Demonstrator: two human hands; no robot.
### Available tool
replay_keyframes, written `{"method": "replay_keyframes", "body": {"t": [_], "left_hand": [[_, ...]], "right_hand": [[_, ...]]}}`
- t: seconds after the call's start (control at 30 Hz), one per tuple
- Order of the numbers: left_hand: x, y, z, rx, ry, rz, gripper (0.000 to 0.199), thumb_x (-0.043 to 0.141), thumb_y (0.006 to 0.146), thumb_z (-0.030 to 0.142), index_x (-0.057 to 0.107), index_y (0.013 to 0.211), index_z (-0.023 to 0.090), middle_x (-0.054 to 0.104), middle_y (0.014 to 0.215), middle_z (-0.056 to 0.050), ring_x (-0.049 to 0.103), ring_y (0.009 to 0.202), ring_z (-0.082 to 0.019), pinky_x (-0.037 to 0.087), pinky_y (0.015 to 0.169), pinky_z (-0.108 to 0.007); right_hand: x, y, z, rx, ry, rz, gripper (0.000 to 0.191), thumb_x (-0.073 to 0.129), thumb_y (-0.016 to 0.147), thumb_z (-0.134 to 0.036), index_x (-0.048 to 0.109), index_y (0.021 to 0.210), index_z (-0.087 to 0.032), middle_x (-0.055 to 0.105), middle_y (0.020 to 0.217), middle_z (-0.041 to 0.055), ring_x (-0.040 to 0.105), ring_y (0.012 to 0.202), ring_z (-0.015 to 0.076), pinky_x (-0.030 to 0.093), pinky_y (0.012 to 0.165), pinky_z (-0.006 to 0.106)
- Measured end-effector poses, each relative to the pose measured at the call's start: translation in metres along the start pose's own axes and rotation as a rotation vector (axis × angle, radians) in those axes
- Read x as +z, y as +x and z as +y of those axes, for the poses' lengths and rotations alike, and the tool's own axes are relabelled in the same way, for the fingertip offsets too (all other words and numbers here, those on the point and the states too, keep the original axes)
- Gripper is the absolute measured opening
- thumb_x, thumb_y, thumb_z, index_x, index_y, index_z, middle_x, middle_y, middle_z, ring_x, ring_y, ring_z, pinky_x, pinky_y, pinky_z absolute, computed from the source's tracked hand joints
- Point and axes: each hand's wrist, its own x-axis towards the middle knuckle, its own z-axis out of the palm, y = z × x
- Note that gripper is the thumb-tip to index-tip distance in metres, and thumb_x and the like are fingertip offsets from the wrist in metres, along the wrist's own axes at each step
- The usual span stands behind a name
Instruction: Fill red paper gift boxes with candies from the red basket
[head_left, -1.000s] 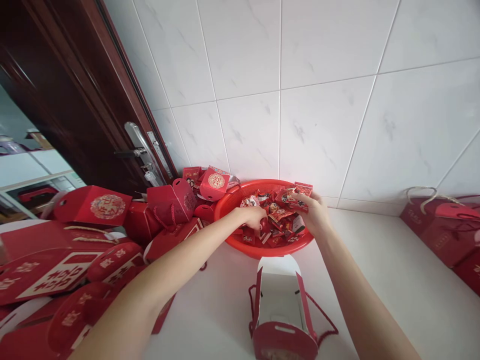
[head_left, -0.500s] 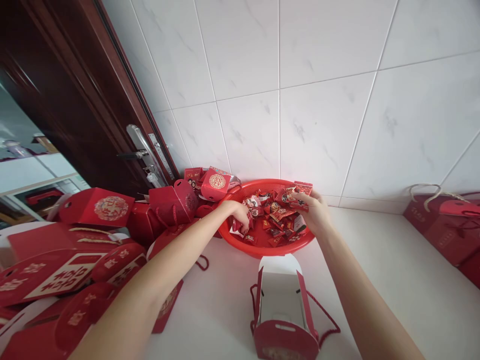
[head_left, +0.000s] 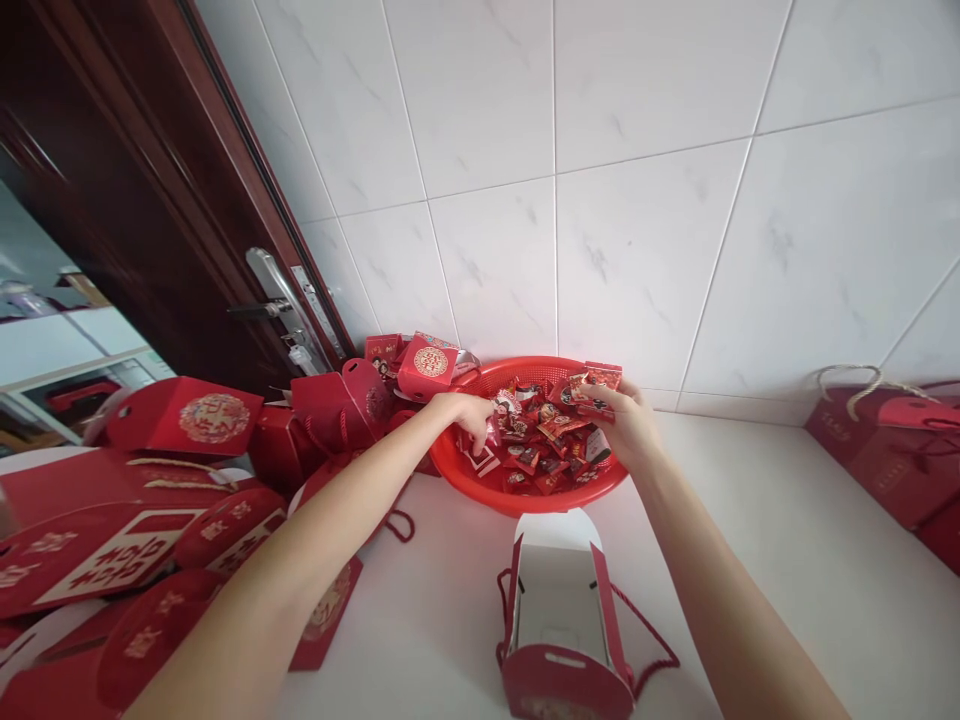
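A red plastic basket (head_left: 480, 496) full of small wrapped candies (head_left: 551, 425) stands against the wall. My left hand (head_left: 466, 414) reaches into its left side, fingers closed around a shiny red candy packet (head_left: 492, 432) that is partly hidden. At the basket's right rim, my right hand (head_left: 634, 428) grips several red candy packets (head_left: 596, 384), pinched between thumb and fingers. In front of the basket stands an open red gift box (head_left: 566, 675) with a white inside and a dark red cord handle.
Many red gift boxes (head_left: 210, 420) are piled at the left, reaching the basket. Dark red bags (head_left: 870, 440) with rope handles stand at the right. Behind are a tiled wall (head_left: 495, 270) and a dark wooden door with a metal handle (head_left: 274, 290).
My left hand has risen slightly and shifted a little left among the candies, now with a red packet at its fingers. My right hand keeps its candies at the same place.
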Motion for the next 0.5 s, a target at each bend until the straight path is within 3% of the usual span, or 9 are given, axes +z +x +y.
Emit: {"method": "replay_keyframes", "body": {"t": [0.07, 0.17, 0.3, 0.37, 0.5], "left_hand": [[0.004, 0.000, -0.002, -0.004, 0.080, 0.003, 0.041, 0.085, 0.045, 0.019, 0.070, 0.083, 0.019, 0.076, 0.101, -0.006, 0.069, 0.098, -0.029, 0.053, 0.076, -0.027], [0.007, 0.000, -0.002, 0.003, 0.124, 0.099, 0.048, 0.081, 0.053, 0.020, 0.072, 0.101, 0.020, 0.074, 0.111, -0.007, 0.068, 0.100, -0.028, 0.050, 0.072, -0.026], [0.011, 0.000, 0.008, 0.124, 0.070, 0.205, 0.026, 0.070, 0.068, 0.023, 0.072, 0.093, 0.021, 0.074, 0.094, -0.004, 0.067, 0.086, -0.022, 0.045, 0.065, -0.024], [0.015, 0.001, 0.017, 0.209, -0.001, 0.191, 0.015, 0.067, 0.075, 0.029, 0.071, 0.087, 0.021, 0.073, 0.088, -0.002, 0.066, 0.080, -0.019, 0.043, 0.064, -0.023], [0.027, 0.005, 0.036, 0.206, 0.085, 0.096, 0.024, 0.071, 0.075, 0.041, 0.069, 0.084, 0.019, 0.073, 0.088, -0.005, 0.065, 0.077, -0.021, 0.041, 0.059, -0.025]], "right_hand": [[0.001, 0.000, -0.001, -0.001, 0.006, -0.001, 0.024, 0.083, 0.049, -0.019, 0.070, 0.069, -0.019, 0.072, 0.068, 0.0010, 0.066, 0.062, 0.0181, 0.054, 0.055, 0.028], [0.002, -0.001, -0.001, 0.005, 0.011, -0.001, 0.024, 0.084, 0.048, -0.019, 0.070, 0.068, -0.019, 0.072, 0.067, 0.0007, 0.065, 0.060, 0.0177, 0.054, 0.053, 0.028], [0.000, 0.001, 0.001, 0.000, 0.015, -0.014, 0.026, 0.084, 0.048, -0.020, 0.070, 0.069, -0.019, 0.072, 0.068, 0.0011, 0.066, 0.062, 0.0179, 0.054, 0.055, 0.028], [-0.002, 0.002, 0.002, -0.016, 0.011, -0.023, 0.026, 0.085, 0.048, -0.021, 0.070, 0.069, -0.019, 0.072, 0.068, 0.0009, 0.066, 0.064, 0.0179, 0.055, 0.058, 0.029], [-0.004, 0.003, 0.003, -0.023, -0.018, -0.044, 0.025, 0.085, 0.051, -0.022, 0.069, 0.070, -0.020, 0.072, 0.070, 0.0003, 0.066, 0.065, 0.0180, 0.055, 0.060, 0.030]]}}
